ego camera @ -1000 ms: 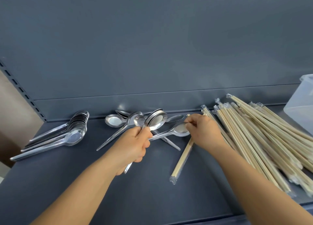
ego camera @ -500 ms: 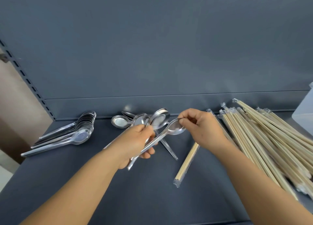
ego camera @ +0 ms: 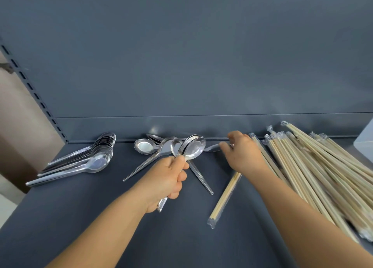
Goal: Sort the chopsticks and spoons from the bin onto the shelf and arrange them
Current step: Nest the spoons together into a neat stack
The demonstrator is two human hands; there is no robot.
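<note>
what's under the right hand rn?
Under the right hand: the blurred tip of a spoon poking out left of its fingers, and the upper end of a single wrapped chopstick pair. Whether the fingers grip the spoon is hidden.

glossy metal spoons [ego camera: 96, 161], chopsticks [ego camera: 314, 173] — pale wood, matt shelf [ego camera: 80, 217]
</note>
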